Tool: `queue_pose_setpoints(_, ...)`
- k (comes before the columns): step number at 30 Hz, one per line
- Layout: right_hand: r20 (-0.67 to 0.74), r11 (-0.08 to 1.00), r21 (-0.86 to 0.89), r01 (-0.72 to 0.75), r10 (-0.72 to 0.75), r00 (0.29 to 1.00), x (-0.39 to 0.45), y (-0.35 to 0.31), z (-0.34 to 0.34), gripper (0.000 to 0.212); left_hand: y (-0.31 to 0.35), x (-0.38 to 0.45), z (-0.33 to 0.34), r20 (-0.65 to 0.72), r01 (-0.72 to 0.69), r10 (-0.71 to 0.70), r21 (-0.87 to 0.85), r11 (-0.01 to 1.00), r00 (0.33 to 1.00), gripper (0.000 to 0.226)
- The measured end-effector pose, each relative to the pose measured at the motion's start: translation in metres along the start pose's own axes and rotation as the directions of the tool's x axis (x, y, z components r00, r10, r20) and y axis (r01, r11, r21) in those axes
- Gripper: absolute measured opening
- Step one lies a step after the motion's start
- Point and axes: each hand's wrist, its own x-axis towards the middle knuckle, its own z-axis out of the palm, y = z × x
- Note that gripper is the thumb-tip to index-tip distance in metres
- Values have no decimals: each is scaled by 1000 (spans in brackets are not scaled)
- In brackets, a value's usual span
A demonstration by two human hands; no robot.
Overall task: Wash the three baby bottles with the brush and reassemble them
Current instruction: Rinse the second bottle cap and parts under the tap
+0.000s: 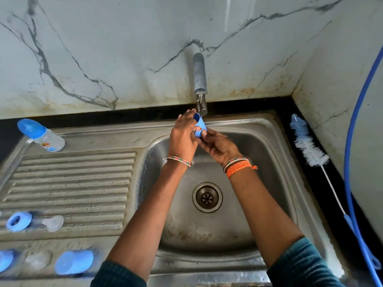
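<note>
- Under the tap [200, 79], over the sink [275, 146]: a small blue cap [199, 124] is held in the running water, mostly covered by both hands; only its open rim and one side show.
- Left hand [182, 137] wraps the cap from the left, fingers curled over it. Right hand [219, 146] pinches its lower edge from below with thumb and fingertip.
- Bottom left corner: a blue piece [6, 261] is cut off by the frame and blurred, too soft to say which part it is.
- Just beside it, a clear teat [38, 259], faint against the steel, then a blue cap on its side [74, 262].
- Drainboard [72, 179], near edge: blue screw ring [19, 221] and a second clear teat [53, 223], close together, apart.
- Drainboard, far left: one assembled bottle [44, 136] lying on its side, blue cap on.
- Black desk [323, 183] right of the sink: bottle brush [306, 141] lying along it, bristles toward the wall, handle loop partly lost at the bottom right.
- Blue hose [352, 141] curves down the right wall, beside the brush.
</note>
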Motion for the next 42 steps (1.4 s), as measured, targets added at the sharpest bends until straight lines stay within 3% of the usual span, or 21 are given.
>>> queue_pose_setpoints(6, 177, 996, -1, -94, 93, 980, -6, -3, 1, 35, -7, -12, 1, -24, -38, 37, -63, 997, 999, 46)
queue_pose_setpoints(9, -15, 996, -88, -17, 16, 1000, -9, 1, 4, 34, -10, -10, -1, 21, -84, 85, -24, 996, 996, 49)
queue_pose_setpoints(11, -178, 955, -284, 80, -135, 975, -10, 4, 4, 33, -17, -7, 2, 69, -79, 79, -2, 997, 995, 47)
queue_pose_setpoints(12, -209, 871, -472, 138, -262, 942, -10, 4, 2, 36, -21, -6, 4, 104, -62, 62, -2, 998, 993, 41)
queue_pose_setpoints(13, -164, 693, -694, 196, -418, 894, -10, 4, 0, 44, -24, -4, 6, 141, -55, 56, -8, 998, 988, 33)
queue_pose_setpoints(15, 146, 245, -908, 340, -575, 805, -12, 3, -6, 61, -29, 0, 8, 191, -62, 69, -39, 997, 979, 21)
queue_pose_setpoints(16, 297, 102, -903, 417, -553, 779, -15, 3, -8, 65, -29, 2, 9, 182, -75, 85, -63, 995, 980, 18)
queue_pose_setpoints(18, 468, -48, -859, 510, -479, 743, -18, 1, -13, 68, -23, 5, 7, 115, -56, 76, -172, 983, 990, 19)
queue_pose_setpoints(20, 504, -88, -842, 533, -485, 715, -18, -2, -16, 56, -15, 4, 5, 76, 107, -85, -354, 929, 993, 43)
queue_pose_setpoints(23, 523, -136, -832, 538, -516, 678, -14, -5, -17, 24, -24, -5, 9, 168, 312, -263, -555, 771, 950, 71)
queue_pose_setpoints(25, 501, -207, -863, 461, -470, 727, -11, -9, -14, 16, -35, -12, 16, 290, 372, -248, -545, 751, 924, 64)
queue_pose_setpoints(27, 421, -309, -892, 331, -294, 858, -9, -14, -4, 33, -34, -16, 22, 327, 388, -247, -498, 776, 912, 53)
queue_pose_setpoints(29, 315, -504, -844, 186, -185, 931, -12, -17, 10, 48, -29, -13, 24, 290, 373, -260, -460, 806, 921, 50)
queue_pose_setpoints(32, 394, -704, -660, 263, -27, 919, -11, -22, 13, 52, -37, -8, 25, 267, 318, -221, -408, 856, 938, 47)
queue_pose_setpoints(34, 523, -861, -391, 325, 83, 848, -4, -34, 3, 56, -47, -12, 23, 294, 331, -219, -415, 847, 930, 46)
queue_pose_setpoints(36, 609, -968, -103, 228, 120, 784, 2, -49, 2, 53, -50, -14, 22, 293, 342, -231, -416, 843, 928, 44)
queue_pose_setpoints(38, 685, -988, 16, 154, 124, 718, 6, -57, 5, 48, -49, -12, 23, 255, 324, -236, -400, 858, 938, 43)
queue_pose_setpoints(40, 684, -961, -209, 180, -13, 729, 1, -45, 5, 46, -43, -7, 24, 165, 294, -247, -400, 868, 955, 41)
queue_pose_setpoints(42, 499, -839, -533, 111, -205, 842, -6, -17, 10, 43, -35, -7, 28, 89, 319, -312, -426, 847, 946, 38)
